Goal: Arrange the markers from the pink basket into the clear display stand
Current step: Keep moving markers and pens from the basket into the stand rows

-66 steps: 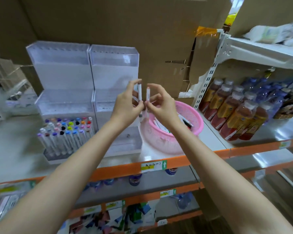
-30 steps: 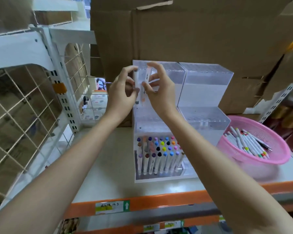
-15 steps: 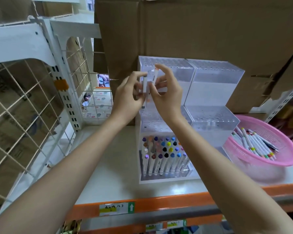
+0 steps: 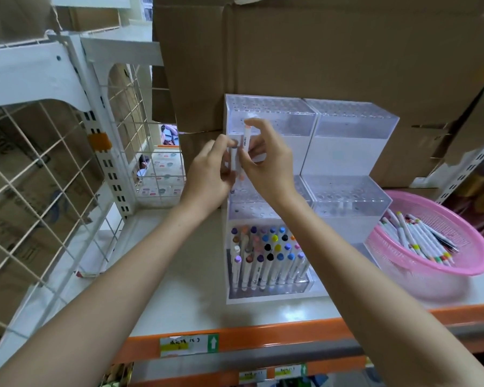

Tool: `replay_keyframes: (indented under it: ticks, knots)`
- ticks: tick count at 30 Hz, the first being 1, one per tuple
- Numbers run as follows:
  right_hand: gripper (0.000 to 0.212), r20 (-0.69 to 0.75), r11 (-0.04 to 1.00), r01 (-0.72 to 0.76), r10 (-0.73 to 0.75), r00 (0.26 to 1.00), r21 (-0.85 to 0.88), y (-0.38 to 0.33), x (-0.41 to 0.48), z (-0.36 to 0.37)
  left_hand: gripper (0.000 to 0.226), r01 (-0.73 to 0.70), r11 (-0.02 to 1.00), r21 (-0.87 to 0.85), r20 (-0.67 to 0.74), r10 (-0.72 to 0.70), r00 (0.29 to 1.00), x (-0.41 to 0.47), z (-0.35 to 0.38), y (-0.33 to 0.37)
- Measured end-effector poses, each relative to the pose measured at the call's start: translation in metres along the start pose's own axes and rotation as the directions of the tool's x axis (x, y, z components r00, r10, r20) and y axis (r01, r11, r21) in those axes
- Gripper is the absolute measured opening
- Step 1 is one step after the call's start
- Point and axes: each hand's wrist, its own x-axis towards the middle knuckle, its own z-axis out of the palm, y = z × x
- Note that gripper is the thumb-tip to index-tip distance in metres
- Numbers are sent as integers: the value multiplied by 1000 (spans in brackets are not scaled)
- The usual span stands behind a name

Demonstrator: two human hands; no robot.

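Right hand (image 4: 266, 163) pinches a white marker (image 4: 246, 138) between thumb and fingertips. Left hand (image 4: 210, 174) pinches a second white marker (image 4: 233, 160) the same way. Hands are close together and the markers are almost side by side. That is two held markers, one per hand.

Against 2.2 s ago, the hands have left the spot just above the pink basket (image 4: 458, 270) and are now up in front of the left unit of the clear display stand (image 4: 271, 113). The basket is now well off to the right of the right hand. Against 0.5 s ago, grips and pose are about the same.

Both held markers are upright with the long axis near vertical. The right one sits higher, its top end poking above the index finger.

Behind the hands are two clear stand units side by side, three stepped tiers each. Only the left unit's lowest tier, below the hands, is filled. Its upright markers (image 4: 266, 255) stand caps up in four rows; I cannot get an exact count.

There is one basket. The loose markers (image 4: 414, 241) in it lie flat with coloured ends toward the near side, well over ten. The stand and basket sit on a white shelf (image 4: 179, 289), with a wire grid panel (image 4: 39, 191) left of the left hand.
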Motion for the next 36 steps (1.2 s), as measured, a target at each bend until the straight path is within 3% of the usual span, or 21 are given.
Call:
replay_keyframes:
  ticks: [15, 24, 31, 36]
  knots:
    - [29, 46, 998, -32, 29, 999, 47, 1, -4, -5, 15, 34, 999, 1, -26, -34, 999, 4, -7, 6]
    - [30, 35, 999, -26, 25, 999, 23, 0, -7, -8, 15, 2, 997, 83, -30, 1, 1000, 10, -12, 10]
    - [28, 101, 999, -53, 52, 994, 4, -2, -10, -10, 40, -63, 969, 239, 3, 65, 998, 3, -14, 9]
    - [29, 147, 997, -48, 56, 987, -60, -1, -12, -13, 45, -81, 930, 358, 29, 76, 997, -2, -17, 7]
